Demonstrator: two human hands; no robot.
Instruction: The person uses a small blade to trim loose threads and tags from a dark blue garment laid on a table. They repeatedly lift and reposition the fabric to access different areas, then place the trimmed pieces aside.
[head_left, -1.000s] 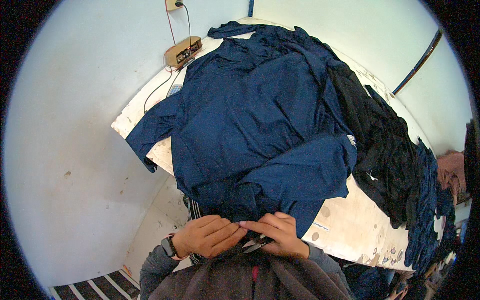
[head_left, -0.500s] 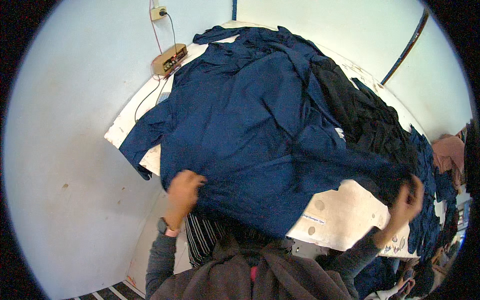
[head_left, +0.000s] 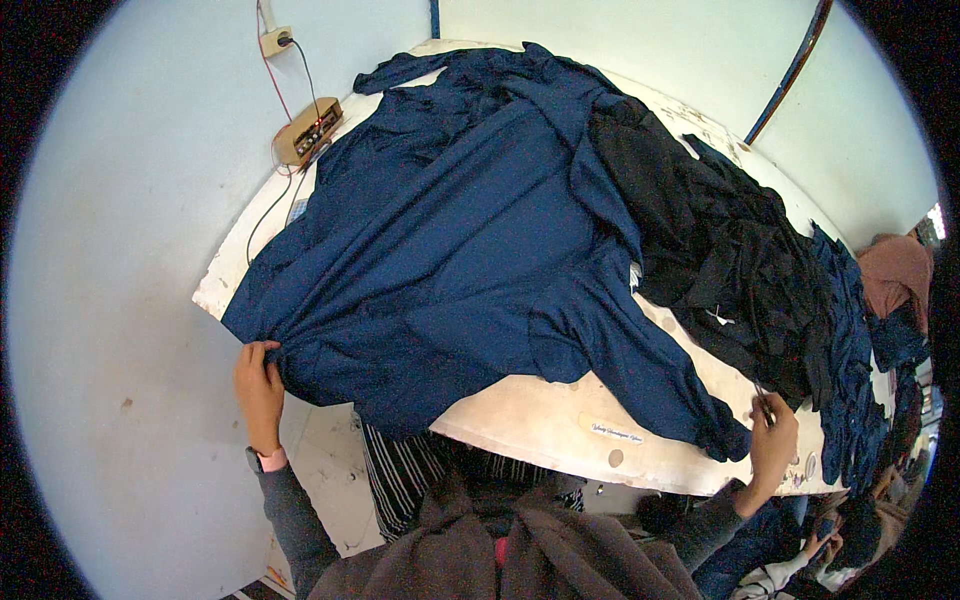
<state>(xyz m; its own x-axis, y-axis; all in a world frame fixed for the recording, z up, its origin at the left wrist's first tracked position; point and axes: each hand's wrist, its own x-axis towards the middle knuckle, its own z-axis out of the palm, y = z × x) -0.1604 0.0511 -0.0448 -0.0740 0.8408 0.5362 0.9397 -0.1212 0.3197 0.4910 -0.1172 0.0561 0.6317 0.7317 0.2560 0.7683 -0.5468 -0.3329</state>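
A large navy blue long-sleeved garment (head_left: 460, 230) lies spread across the white table, creased and partly hanging over the near edge. My left hand (head_left: 260, 390) pinches its left side beyond the table's edge, and folds fan out from the grip. One navy sleeve (head_left: 670, 390) stretches rightward, its cuff bunched just left of my right hand. My right hand (head_left: 775, 440) is closed around a small slim dark tool (head_left: 763, 402), whose tip points up; its exact kind is hard to make out. That hand hovers by the table's near right part, apart from the cuff.
Black garments (head_left: 740, 250) are heaped right of the navy one, with more navy cloth (head_left: 850, 370) beyond. A tan box with cables (head_left: 308, 132) sits by the left wall, below a wall socket (head_left: 276, 42). Another person's hand (head_left: 825, 540) shows at lower right.
My left hand has moved left, drawing the garment's side with it. My right hand has come down and left. The sleeve now lies on the table, and more of the white tabletop shows.
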